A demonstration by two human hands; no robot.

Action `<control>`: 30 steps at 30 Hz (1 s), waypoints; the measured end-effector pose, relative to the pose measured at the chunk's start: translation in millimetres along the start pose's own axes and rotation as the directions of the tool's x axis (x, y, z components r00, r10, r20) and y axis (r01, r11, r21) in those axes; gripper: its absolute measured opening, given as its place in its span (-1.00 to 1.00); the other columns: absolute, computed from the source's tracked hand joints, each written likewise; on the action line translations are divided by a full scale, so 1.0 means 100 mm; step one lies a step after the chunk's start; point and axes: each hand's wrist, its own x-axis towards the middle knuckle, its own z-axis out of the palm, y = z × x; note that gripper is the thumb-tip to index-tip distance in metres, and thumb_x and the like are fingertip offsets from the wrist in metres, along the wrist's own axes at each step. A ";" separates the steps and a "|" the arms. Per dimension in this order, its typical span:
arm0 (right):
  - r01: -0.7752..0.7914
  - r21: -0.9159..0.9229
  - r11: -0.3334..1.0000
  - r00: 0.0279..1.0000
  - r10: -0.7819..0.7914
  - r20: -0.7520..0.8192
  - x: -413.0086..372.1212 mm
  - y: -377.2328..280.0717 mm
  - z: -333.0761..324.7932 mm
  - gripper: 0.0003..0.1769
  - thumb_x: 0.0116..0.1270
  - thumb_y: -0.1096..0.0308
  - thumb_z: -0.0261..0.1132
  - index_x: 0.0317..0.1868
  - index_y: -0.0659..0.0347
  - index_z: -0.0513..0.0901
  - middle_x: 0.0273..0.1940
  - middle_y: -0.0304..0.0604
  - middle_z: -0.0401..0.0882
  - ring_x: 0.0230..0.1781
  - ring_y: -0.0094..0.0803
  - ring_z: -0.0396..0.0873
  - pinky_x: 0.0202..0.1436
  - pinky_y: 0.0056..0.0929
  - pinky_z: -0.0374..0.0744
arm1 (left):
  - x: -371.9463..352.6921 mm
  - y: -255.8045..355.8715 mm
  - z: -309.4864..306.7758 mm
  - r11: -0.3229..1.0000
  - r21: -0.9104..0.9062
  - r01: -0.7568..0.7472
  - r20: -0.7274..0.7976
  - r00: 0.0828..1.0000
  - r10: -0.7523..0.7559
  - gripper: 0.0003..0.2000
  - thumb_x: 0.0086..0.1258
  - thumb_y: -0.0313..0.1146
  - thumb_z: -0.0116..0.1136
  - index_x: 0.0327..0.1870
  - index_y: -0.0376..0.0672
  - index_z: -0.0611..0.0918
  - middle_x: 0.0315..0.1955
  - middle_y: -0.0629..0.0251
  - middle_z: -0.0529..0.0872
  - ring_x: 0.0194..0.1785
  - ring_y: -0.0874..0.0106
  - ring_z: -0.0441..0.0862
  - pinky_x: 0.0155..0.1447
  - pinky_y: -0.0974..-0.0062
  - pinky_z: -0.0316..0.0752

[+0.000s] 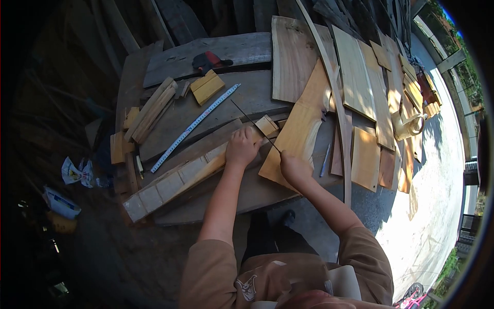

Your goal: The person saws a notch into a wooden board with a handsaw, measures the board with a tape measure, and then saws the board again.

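Observation:
My left hand (243, 148) presses down on a long narrow wooden piece (180, 179) marked with several cross lines, its fingers curled over the far end. Closed around the near end of a thin dark blade or rod (256, 125), my right hand (295, 170) is just right of it. The thin tool crosses the wood near a short pale block end (266, 125); its handle is hidden in my fist. A wide light board (298, 123) lies beside and beyond my right hand. Left of the tool, a white measuring strip (195, 127) lies diagonally.
A red and black object (210, 62), small yellowish blocks (207, 87) and stacked sticks (152, 110) lie on the grey plank table (236, 87). To the right are many flat boards (355, 77), a long curved strip (339, 116), a blue pen (325, 159) and a cream jug (407, 126).

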 end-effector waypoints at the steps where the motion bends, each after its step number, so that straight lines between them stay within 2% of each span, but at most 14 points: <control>1: 0.024 0.009 1.000 0.999 -0.024 -0.029 -0.13 0.19 0.16 -0.85 0.24 0.34 -0.05 -0.28 0.21 0.40 -0.48 0.10 0.57 -0.45 0.00 0.58 -0.42 -0.02 0.50 | 0.00 0.00 0.00 1.000 0.001 -0.006 -0.004 1.000 0.006 -0.54 0.14 -0.12 0.16 -0.14 -0.36 0.39 -0.22 -0.04 0.55 -0.12 0.09 0.51 0.01 0.27 0.38; 2: 0.053 0.015 0.998 0.997 -0.052 -0.055 -0.28 0.38 0.32 -0.84 0.28 0.31 -0.05 -0.29 0.20 0.39 -0.51 0.10 0.56 -0.49 0.02 0.57 -0.44 0.02 0.48 | -0.01 0.00 0.00 1.000 0.003 -0.007 -0.007 1.000 0.007 -0.53 0.14 -0.15 0.17 -0.12 -0.37 0.38 -0.20 -0.07 0.55 -0.12 0.08 0.52 0.00 0.27 0.39; 5: 0.002 -0.005 1.000 1.000 -0.002 0.012 -0.52 0.50 0.29 -0.85 0.27 0.32 -0.06 -0.28 0.22 0.37 -0.55 0.11 0.53 -0.52 0.03 0.56 -0.46 0.00 0.48 | -0.02 -0.01 0.00 1.000 -0.022 0.002 -0.004 1.000 -0.002 -0.54 0.14 -0.14 0.16 -0.13 -0.37 0.38 -0.19 -0.07 0.55 -0.11 0.08 0.51 0.00 0.26 0.38; 9: 0.108 0.055 0.993 0.993 -0.106 -0.047 -0.11 0.24 0.17 -0.83 0.27 0.35 -0.08 -0.27 0.27 0.36 -0.50 0.17 0.54 -0.44 0.09 0.55 -0.39 0.01 0.47 | 0.00 0.00 -0.03 0.998 -0.055 0.033 0.037 0.999 -0.031 -0.54 0.14 -0.14 0.16 -0.13 -0.37 0.39 -0.20 -0.06 0.55 -0.12 0.08 0.52 0.00 0.25 0.38; 12: 0.080 0.023 0.997 0.995 -0.078 -0.063 0.27 -0.09 0.04 -0.85 0.23 0.39 -0.07 -0.30 0.26 0.39 -0.52 0.12 0.56 -0.45 0.00 0.59 -0.39 -0.08 0.52 | -0.03 -0.01 0.04 1.000 0.000 0.011 -0.057 0.998 -0.011 -0.57 0.13 -0.11 0.16 -0.20 -0.32 0.39 -0.24 0.02 0.55 -0.14 0.13 0.52 -0.01 0.30 0.39; 14: 0.208 0.062 0.976 0.970 -0.198 -0.138 0.41 -0.10 0.11 -0.84 0.23 0.40 -0.09 -0.30 0.28 0.39 -0.51 0.13 0.56 -0.43 0.02 0.59 -0.37 -0.06 0.52 | -0.02 0.01 -0.01 0.999 -0.027 0.026 -0.027 0.999 -0.027 -0.57 0.13 -0.12 0.17 -0.19 -0.32 0.39 -0.27 0.04 0.56 -0.17 0.14 0.52 -0.03 0.31 0.40; 15: 0.182 0.066 0.981 0.977 -0.173 -0.121 0.23 -0.11 -0.02 -0.85 0.24 0.41 -0.09 -0.30 0.28 0.39 -0.51 0.12 0.56 -0.46 0.01 0.59 -0.40 -0.08 0.52 | -0.01 0.02 -0.05 0.999 -0.019 0.029 0.005 1.000 -0.029 -0.57 0.13 -0.13 0.17 -0.18 -0.32 0.40 -0.28 0.05 0.56 -0.18 0.14 0.52 -0.05 0.31 0.41; 17: 0.176 -0.003 0.984 0.977 -0.176 -0.119 0.02 0.29 0.30 -0.84 0.26 0.38 -0.08 -0.29 0.26 0.40 -0.54 0.11 0.55 -0.50 0.02 0.58 -0.44 -0.07 0.52 | -0.02 0.02 -0.04 1.000 -0.011 0.028 0.017 0.999 -0.028 -0.56 0.13 -0.13 0.17 -0.17 -0.32 0.39 -0.28 0.05 0.56 -0.18 0.14 0.52 -0.06 0.31 0.41; 19: 0.024 0.027 0.999 0.998 -0.026 0.062 -0.41 0.45 0.19 -0.80 0.31 0.32 -0.11 -0.27 0.27 0.37 -0.50 0.21 0.53 -0.42 0.09 0.55 -0.41 0.00 0.48 | -0.01 0.00 -0.02 0.999 -0.007 0.033 0.016 0.999 -0.033 -0.56 0.13 -0.12 0.17 -0.17 -0.32 0.39 -0.28 0.06 0.56 -0.18 0.14 0.52 -0.06 0.32 0.41; 22: -0.029 0.009 1.000 0.995 0.028 0.096 -0.49 0.49 0.15 -0.78 0.33 0.28 -0.11 -0.25 0.26 0.37 -0.50 0.23 0.52 -0.42 0.08 0.55 -0.43 0.02 0.47 | -0.03 0.02 -0.02 0.999 0.004 0.032 -0.004 0.999 -0.032 -0.58 0.13 -0.12 0.16 -0.19 -0.31 0.39 -0.30 0.06 0.56 -0.20 0.14 0.53 -0.07 0.31 0.41; 24: 0.065 0.039 0.997 0.998 -0.065 0.005 -0.21 0.28 0.12 -0.78 0.32 0.28 -0.12 -0.23 0.26 0.36 -0.48 0.22 0.53 -0.41 0.09 0.55 -0.40 0.01 0.48 | -0.01 0.02 -0.05 0.998 -0.051 0.037 0.030 0.999 -0.035 -0.55 0.16 -0.13 0.14 -0.15 -0.37 0.40 -0.30 -0.05 0.57 -0.20 0.06 0.53 -0.06 0.26 0.41; 27: 0.055 0.038 0.998 0.998 -0.054 -0.035 0.23 -0.03 0.07 -0.77 0.31 0.29 -0.12 -0.23 0.28 0.36 -0.47 0.21 0.54 -0.41 0.11 0.55 -0.37 0.01 0.47 | -0.01 0.01 -0.02 0.999 -0.030 0.023 -0.009 1.000 -0.024 -0.56 0.15 -0.13 0.14 -0.16 -0.36 0.40 -0.33 -0.03 0.57 -0.22 0.07 0.53 -0.07 0.26 0.41; 29: 0.203 0.155 0.967 0.977 -0.188 -0.103 0.36 -0.06 0.08 -0.77 0.30 0.30 -0.13 -0.24 0.29 0.36 -0.46 0.20 0.54 -0.40 0.12 0.54 -0.34 0.01 0.47 | 0.00 0.01 -0.03 0.999 -0.036 0.040 0.006 0.999 -0.040 -0.57 0.15 -0.14 0.15 -0.17 -0.35 0.40 -0.34 -0.03 0.57 -0.22 0.07 0.53 -0.08 0.26 0.41; 30: 0.203 0.153 0.967 0.977 -0.189 -0.100 0.31 0.02 0.14 -0.77 0.30 0.30 -0.13 -0.24 0.29 0.36 -0.46 0.20 0.54 -0.40 0.12 0.54 -0.34 0.01 0.47 | -0.01 0.01 -0.04 0.998 -0.043 0.047 0.027 0.999 -0.046 -0.57 0.15 -0.14 0.15 -0.18 -0.35 0.40 -0.34 -0.02 0.57 -0.23 0.07 0.53 -0.08 0.26 0.41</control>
